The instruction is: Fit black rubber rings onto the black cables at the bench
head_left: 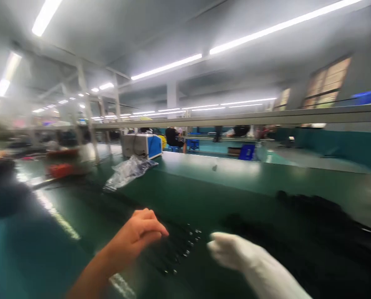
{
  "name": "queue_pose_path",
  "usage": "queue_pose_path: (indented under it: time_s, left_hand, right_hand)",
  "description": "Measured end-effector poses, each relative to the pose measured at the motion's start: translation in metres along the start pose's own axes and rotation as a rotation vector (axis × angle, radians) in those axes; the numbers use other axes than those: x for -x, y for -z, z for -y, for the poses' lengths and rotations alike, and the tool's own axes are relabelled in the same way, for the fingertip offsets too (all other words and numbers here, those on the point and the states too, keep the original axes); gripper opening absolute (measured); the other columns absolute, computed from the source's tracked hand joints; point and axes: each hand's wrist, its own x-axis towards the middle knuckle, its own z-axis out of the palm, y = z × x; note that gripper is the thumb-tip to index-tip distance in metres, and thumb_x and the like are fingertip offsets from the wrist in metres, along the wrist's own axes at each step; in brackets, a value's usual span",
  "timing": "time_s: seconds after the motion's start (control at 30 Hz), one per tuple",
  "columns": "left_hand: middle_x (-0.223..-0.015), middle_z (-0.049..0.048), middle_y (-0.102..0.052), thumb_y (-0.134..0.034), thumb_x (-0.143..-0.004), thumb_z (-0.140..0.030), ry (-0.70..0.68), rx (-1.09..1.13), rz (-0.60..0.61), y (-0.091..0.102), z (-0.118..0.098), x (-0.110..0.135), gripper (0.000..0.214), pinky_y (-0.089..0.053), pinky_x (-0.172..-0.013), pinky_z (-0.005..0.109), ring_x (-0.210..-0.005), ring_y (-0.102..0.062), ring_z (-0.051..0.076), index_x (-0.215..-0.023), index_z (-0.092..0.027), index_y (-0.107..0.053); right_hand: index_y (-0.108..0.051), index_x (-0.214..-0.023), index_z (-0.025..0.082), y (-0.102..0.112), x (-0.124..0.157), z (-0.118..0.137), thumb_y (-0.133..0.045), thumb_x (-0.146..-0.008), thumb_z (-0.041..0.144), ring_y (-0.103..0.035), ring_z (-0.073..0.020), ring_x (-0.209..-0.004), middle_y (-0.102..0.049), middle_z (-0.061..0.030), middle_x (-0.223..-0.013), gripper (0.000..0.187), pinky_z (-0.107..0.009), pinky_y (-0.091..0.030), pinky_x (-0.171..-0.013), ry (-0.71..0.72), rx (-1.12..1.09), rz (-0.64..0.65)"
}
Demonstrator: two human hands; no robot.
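My left hand (143,234), bare, hovers over the green table with its fingers bent and its thumb closed toward the index finger. Whatever may be between these fingertips is too small or hidden to tell. Just right of it lie several thin black cables with small shiny metal ends (188,245), spread on the tabletop. On the far side of those ends is my right hand (230,249) in a white glove, fingers curled together. Any thing inside that grip is hidden and blurred. A dark heap of black cables (322,211) rests farther right.
A crumpled clear plastic bag (129,170) lies beyond my left hand, before a grey and blue box-shaped machine (141,145). An orange-red item (60,170) sits at the left. A long shelf rail (235,118) crosses above the green table (185,187). People sit farther back.
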Motion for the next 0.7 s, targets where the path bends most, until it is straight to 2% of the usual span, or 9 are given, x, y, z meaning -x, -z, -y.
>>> queue_pose_path:
  time_s: [0.03, 0.1, 0.17, 0.23, 0.33, 0.43, 0.53, 0.63, 0.7]
  left_hand:
    - [-0.083, -0.0001, -0.061, -0.048, -0.092, -0.031, -0.043, -0.018, -0.026, -0.002, -0.011, -0.009, 0.024, -0.038, -0.082, 0.029, -0.085, -0.054, 0.017, -0.091, -0.029, -0.072]
    - [-0.085, 0.0006, -0.063, -0.047, -0.092, -0.03, -0.084, -0.106, -0.088, -0.012, -0.03, -0.027, 0.024, -0.036, -0.086, 0.032, -0.085, -0.054, 0.018, -0.091, -0.027, -0.071]
    - [-0.089, 0.0014, -0.066, -0.05, -0.09, -0.028, -0.087, -0.19, -0.053, -0.028, -0.047, -0.04, 0.02, -0.032, -0.093, 0.039, -0.088, -0.055, 0.02, -0.093, -0.025, -0.07]
    - [-0.088, 0.0015, -0.068, -0.056, -0.087, -0.026, -0.109, -0.198, 0.118, -0.048, -0.061, -0.046, 0.015, -0.03, -0.096, 0.043, -0.089, -0.055, 0.02, -0.089, -0.025, -0.071]
    - [-0.08, -0.0004, -0.064, -0.059, -0.086, -0.022, -0.155, -0.08, 0.297, -0.07, -0.077, -0.046, 0.016, -0.035, -0.089, 0.037, -0.083, -0.054, 0.017, -0.076, -0.023, -0.07]
    - [-0.079, -0.0011, -0.06, -0.057, -0.086, -0.018, -0.176, -0.007, 0.28, -0.078, -0.086, -0.049, 0.017, -0.036, -0.087, 0.033, -0.084, -0.053, 0.016, -0.074, -0.022, -0.068]
    - [-0.081, -0.0006, -0.06, -0.056, -0.087, -0.017, -0.188, 0.006, 0.262, -0.084, -0.089, -0.058, 0.017, -0.035, -0.09, 0.033, -0.087, -0.053, 0.016, -0.075, -0.022, -0.068]
    - [-0.085, 0.0003, -0.063, -0.051, -0.09, -0.021, -0.18, 0.046, 0.238, -0.101, -0.076, -0.06, 0.02, -0.038, -0.086, 0.031, -0.088, -0.055, 0.017, -0.082, -0.024, -0.069]
    - [-0.088, 0.0015, -0.066, -0.042, -0.094, -0.026, -0.152, 0.048, 0.219, -0.117, -0.059, -0.053, 0.027, -0.042, -0.08, 0.029, -0.086, -0.058, 0.018, -0.089, -0.025, -0.068]
  right_hand:
    - [-0.066, -0.109, 0.02, -0.014, 0.001, 0.006, -0.049, -0.081, 0.059, -0.065, -0.0264, -0.092, -0.068, -0.0148, -0.106, 0.051, -0.038, -0.05, -0.078, -0.104, -0.176, 0.191]
    - [-0.067, -0.106, 0.011, -0.034, 0.0, 0.002, -0.063, -0.075, 0.047, -0.065, -0.0182, -0.075, -0.07, -0.0141, -0.091, 0.048, -0.027, -0.047, -0.066, -0.256, -0.319, 0.43]
    - [-0.07, -0.09, 0.001, -0.042, -0.002, -0.017, -0.064, -0.07, 0.04, -0.06, -0.0117, -0.057, -0.068, -0.0127, -0.072, 0.044, -0.019, -0.039, -0.052, -0.319, -0.424, 0.537]
    - [-0.069, -0.084, -0.003, -0.042, -0.003, -0.039, -0.06, -0.069, 0.04, -0.059, -0.0113, -0.054, -0.066, -0.0129, -0.066, 0.046, -0.018, -0.038, -0.048, -0.359, -0.582, 0.566]
    - [-0.068, -0.091, -0.005, -0.038, -0.003, -0.062, -0.059, -0.069, 0.041, -0.065, -0.0148, -0.064, -0.07, -0.016, -0.076, 0.052, -0.019, -0.043, -0.054, -0.396, -0.781, 0.607]
    - [-0.068, -0.097, -0.003, -0.038, -0.003, -0.066, -0.06, -0.066, 0.038, -0.066, -0.0152, -0.069, -0.071, -0.0147, -0.081, 0.052, -0.018, -0.044, -0.056, -0.409, -0.819, 0.644]
    - [-0.07, -0.092, -0.001, -0.038, -0.002, -0.061, -0.063, -0.06, 0.029, -0.063, -0.0126, -0.064, -0.07, -0.011, -0.076, 0.045, -0.018, -0.043, -0.054, -0.352, -0.739, 0.615]
    - [-0.071, -0.084, 0.0, -0.027, 0.005, -0.052, -0.063, -0.063, 0.028, -0.062, -0.0114, -0.057, -0.069, -0.0093, -0.069, 0.036, -0.017, -0.042, -0.049, -0.265, -0.71, 0.595]
    - [-0.069, -0.088, 0.001, -0.012, 0.011, -0.042, -0.062, -0.07, 0.035, -0.063, -0.0125, -0.058, -0.069, -0.0092, -0.068, 0.039, -0.017, -0.043, -0.05, -0.167, -0.771, 0.588]
